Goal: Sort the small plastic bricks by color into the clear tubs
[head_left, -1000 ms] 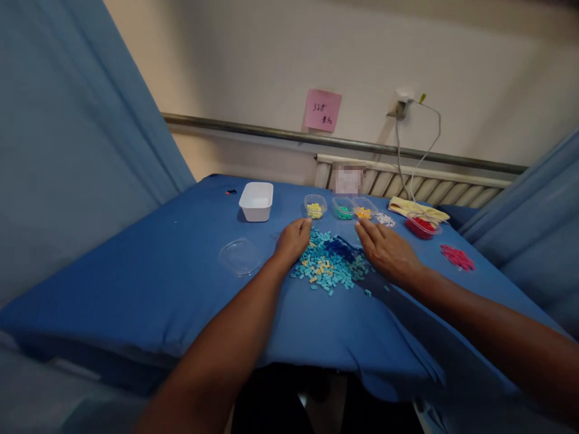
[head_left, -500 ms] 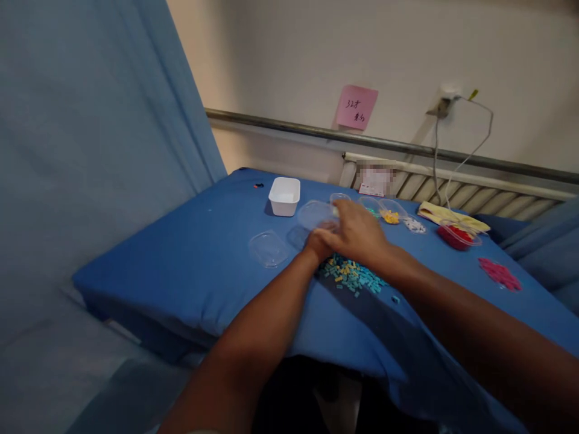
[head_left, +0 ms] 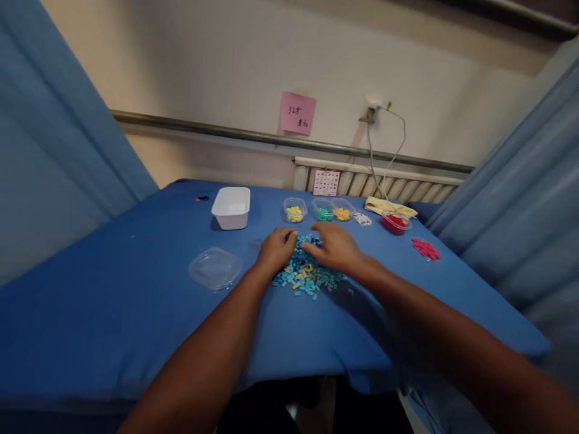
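Note:
A loose heap of small building bricks (head_left: 310, 274), mostly turquoise and blue with some pale yellow ones, lies on the blue-covered bed. My left hand (head_left: 275, 248) is at the heap's left side, its thumb and fingertips closed together; whatever is between them is too small to make out. On the heap's right, my right hand (head_left: 337, 246) has its thumb and index finger spread, with no held thing showing. The hands are apart, and they hide part of the heap. Left of my left hand lies a clear plastic lid or shallow container (head_left: 216, 268).
Behind the heap stand clear tubs of yellow (head_left: 295, 212), green (head_left: 324, 212) and orange-yellow bricks (head_left: 342, 212). White pieces (head_left: 362, 219), a red-filled tub (head_left: 394, 223), pink pieces (head_left: 426, 248) and a yellow cloth (head_left: 390, 207) are rightward. A white bin (head_left: 231, 208) stands back left.
Half a second ago my hands were together at a clear plastic container; now they are apart at the brick heap without it. The view has turned to the right.

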Demonstrator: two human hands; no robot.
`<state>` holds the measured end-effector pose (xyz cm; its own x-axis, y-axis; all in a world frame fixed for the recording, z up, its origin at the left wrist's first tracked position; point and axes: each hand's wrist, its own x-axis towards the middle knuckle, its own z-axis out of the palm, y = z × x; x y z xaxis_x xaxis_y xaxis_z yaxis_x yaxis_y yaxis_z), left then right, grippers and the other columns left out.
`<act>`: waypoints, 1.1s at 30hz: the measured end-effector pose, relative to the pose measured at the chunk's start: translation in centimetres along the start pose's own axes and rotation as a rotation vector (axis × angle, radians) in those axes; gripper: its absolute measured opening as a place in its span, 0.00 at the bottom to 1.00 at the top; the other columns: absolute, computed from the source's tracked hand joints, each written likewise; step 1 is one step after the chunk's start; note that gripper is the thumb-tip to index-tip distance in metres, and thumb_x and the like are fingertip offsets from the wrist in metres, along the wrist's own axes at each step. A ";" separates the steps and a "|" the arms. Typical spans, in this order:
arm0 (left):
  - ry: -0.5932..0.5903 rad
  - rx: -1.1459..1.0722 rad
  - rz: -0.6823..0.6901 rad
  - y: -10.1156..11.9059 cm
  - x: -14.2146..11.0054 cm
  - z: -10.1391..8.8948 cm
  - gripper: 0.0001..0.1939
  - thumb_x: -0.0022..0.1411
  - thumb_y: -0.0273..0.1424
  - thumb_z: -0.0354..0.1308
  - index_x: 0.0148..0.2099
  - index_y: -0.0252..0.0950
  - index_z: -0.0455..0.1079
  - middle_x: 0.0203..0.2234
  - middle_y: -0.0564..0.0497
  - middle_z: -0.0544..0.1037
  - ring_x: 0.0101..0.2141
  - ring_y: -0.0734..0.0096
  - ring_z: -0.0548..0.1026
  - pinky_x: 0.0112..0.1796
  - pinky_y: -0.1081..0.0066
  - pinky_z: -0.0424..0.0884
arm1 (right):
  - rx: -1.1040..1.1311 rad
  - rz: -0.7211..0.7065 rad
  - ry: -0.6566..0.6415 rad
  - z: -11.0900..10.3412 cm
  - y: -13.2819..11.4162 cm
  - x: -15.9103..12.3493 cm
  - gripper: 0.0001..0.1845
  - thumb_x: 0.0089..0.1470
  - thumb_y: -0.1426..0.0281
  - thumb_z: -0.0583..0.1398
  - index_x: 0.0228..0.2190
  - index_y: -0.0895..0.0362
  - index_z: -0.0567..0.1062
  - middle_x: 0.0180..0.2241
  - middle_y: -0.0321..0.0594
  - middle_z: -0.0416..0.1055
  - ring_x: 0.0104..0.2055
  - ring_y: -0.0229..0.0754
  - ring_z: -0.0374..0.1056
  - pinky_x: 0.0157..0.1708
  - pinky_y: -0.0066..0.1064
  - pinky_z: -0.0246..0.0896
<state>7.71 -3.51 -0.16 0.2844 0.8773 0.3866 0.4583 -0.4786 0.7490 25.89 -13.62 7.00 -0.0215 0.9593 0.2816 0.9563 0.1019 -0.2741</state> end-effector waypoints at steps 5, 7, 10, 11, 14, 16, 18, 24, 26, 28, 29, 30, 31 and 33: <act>-0.060 0.127 -0.024 0.8 0.5 0.0 0.21 0.74 0.43 0.51 0.49 0.38 0.82 0.49 0.43 0.85 0.52 0.50 0.80 0.53 0.59 0.72 | -0.150 0.534 0.119 -5.6 18.6 -6.0 0.40 0.69 0.54 0.57 0.67 0.74 0.68 0.64 0.74 0.71 0.67 0.66 0.69 0.65 0.53 0.64; -0.073 0.140 -0.003 1.2 0.6 0.3 0.22 0.74 0.44 0.49 0.46 0.37 0.81 0.46 0.43 0.85 0.49 0.52 0.80 0.52 0.60 0.72 | -0.178 0.717 0.113 -7.1 23.8 -8.2 0.45 0.65 0.50 0.60 0.65 0.79 0.69 0.60 0.81 0.72 0.63 0.74 0.72 0.59 0.59 0.68; -0.110 0.119 0.043 1.8 0.6 0.6 0.24 0.75 0.46 0.47 0.40 0.37 0.79 0.40 0.45 0.84 0.45 0.55 0.79 0.49 0.63 0.72 | -0.154 0.812 0.067 -7.2 28.7 -10.3 0.46 0.60 0.46 0.64 0.63 0.72 0.74 0.56 0.75 0.78 0.57 0.69 0.77 0.54 0.53 0.73; -0.113 0.101 0.061 1.9 0.5 0.5 0.24 0.75 0.47 0.47 0.39 0.38 0.78 0.40 0.46 0.84 0.45 0.56 0.79 0.49 0.63 0.72 | -0.143 0.813 0.062 -6.7 29.7 -10.6 0.45 0.61 0.46 0.64 0.63 0.71 0.74 0.57 0.73 0.78 0.58 0.68 0.77 0.56 0.52 0.73; -0.056 0.040 0.073 2.0 0.5 0.0 0.25 0.75 0.49 0.47 0.40 0.38 0.77 0.41 0.48 0.83 0.46 0.57 0.78 0.50 0.64 0.71 | -0.112 0.775 0.059 -4.9 31.1 -11.0 0.48 0.62 0.46 0.61 0.67 0.72 0.69 0.64 0.72 0.73 0.65 0.67 0.73 0.62 0.52 0.68; 0.002 0.029 0.026 1.8 0.4 -0.5 0.25 0.75 0.50 0.47 0.41 0.37 0.77 0.40 0.48 0.82 0.44 0.58 0.78 0.48 0.64 0.71 | -0.093 0.738 0.054 -3.9 31.2 -11.1 0.51 0.61 0.45 0.62 0.68 0.74 0.67 0.66 0.72 0.70 0.67 0.69 0.70 0.65 0.54 0.66; 0.039 0.049 -0.034 1.6 0.4 -0.9 0.26 0.75 0.50 0.46 0.38 0.37 0.75 0.34 0.49 0.80 0.38 0.60 0.76 0.42 0.65 0.70 | -0.088 0.701 0.052 -3.3 30.7 -11.3 0.52 0.60 0.44 0.62 0.69 0.74 0.66 0.66 0.74 0.69 0.67 0.72 0.69 0.65 0.56 0.65; 0.028 0.065 -0.075 1.2 0.3 -0.6 0.26 0.77 0.48 0.46 0.29 0.39 0.65 0.26 0.52 0.71 0.32 0.64 0.70 0.33 0.68 0.61 | -0.148 0.366 0.066 -1.8 25.8 -10.3 0.49 0.60 0.47 0.64 0.70 0.67 0.66 0.67 0.72 0.69 0.67 0.72 0.69 0.65 0.59 0.65; 0.020 0.044 -0.074 1.0 0.3 -0.4 0.25 0.77 0.48 0.45 0.31 0.39 0.67 0.26 0.53 0.70 0.32 0.65 0.70 0.34 0.68 0.62 | -0.209 0.202 0.047 -1.3 22.4 -9.1 0.50 0.60 0.50 0.64 0.71 0.70 0.63 0.68 0.71 0.67 0.69 0.70 0.67 0.68 0.57 0.63; 0.019 0.021 -0.076 0.9 0.3 -0.3 0.25 0.77 0.48 0.45 0.33 0.39 0.68 0.26 0.53 0.70 0.32 0.65 0.70 0.36 0.68 0.63 | -0.315 0.017 0.052 -1.0 18.2 -7.5 0.47 0.63 0.54 0.62 0.70 0.74 0.62 0.69 0.72 0.66 0.70 0.68 0.65 0.70 0.55 0.61; 0.020 0.015 -0.076 0.9 0.2 -0.3 0.25 0.77 0.47 0.45 0.33 0.38 0.68 0.26 0.53 0.71 0.32 0.65 0.70 0.36 0.68 0.63 | -0.368 -0.051 0.054 -1.0 15.9 -6.6 0.45 0.64 0.56 0.61 0.70 0.74 0.62 0.68 0.72 0.66 0.70 0.68 0.65 0.70 0.56 0.60; 0.018 0.014 -0.074 1.0 0.2 -0.3 0.25 0.78 0.47 0.45 0.32 0.39 0.68 0.26 0.53 0.71 0.32 0.65 0.70 0.36 0.68 0.63 | -0.417 -0.112 0.056 -1.0 13.7 -5.8 0.44 0.65 0.57 0.60 0.70 0.76 0.62 0.67 0.74 0.66 0.69 0.69 0.65 0.70 0.56 0.60; 0.016 0.018 -0.071 1.1 0.1 -0.3 0.25 0.78 0.47 0.45 0.31 0.39 0.66 0.26 0.53 0.70 0.32 0.65 0.70 0.35 0.68 0.62 | -0.462 -0.170 0.057 -1.1 11.6 -5.1 0.43 0.66 0.59 0.59 0.70 0.77 0.61 0.68 0.75 0.66 0.69 0.69 0.64 0.70 0.57 0.60; 0.008 0.029 -0.072 1.3 -0.1 -0.4 0.26 0.79 0.47 0.44 0.30 0.39 0.63 0.26 0.53 0.70 0.31 0.65 0.69 0.33 0.67 0.59 | -0.536 -0.284 0.046 -1.2 8.0 -3.9 0.38 0.69 0.65 0.54 0.71 0.77 0.60 0.70 0.75 0.63 0.71 0.69 0.61 0.71 0.57 0.58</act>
<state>7.93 -4.18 1.00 0.2425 0.9099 0.3366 0.5020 -0.4146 0.7590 34.03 -16.87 4.82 -0.2962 0.9005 0.3184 0.9288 0.1939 0.3157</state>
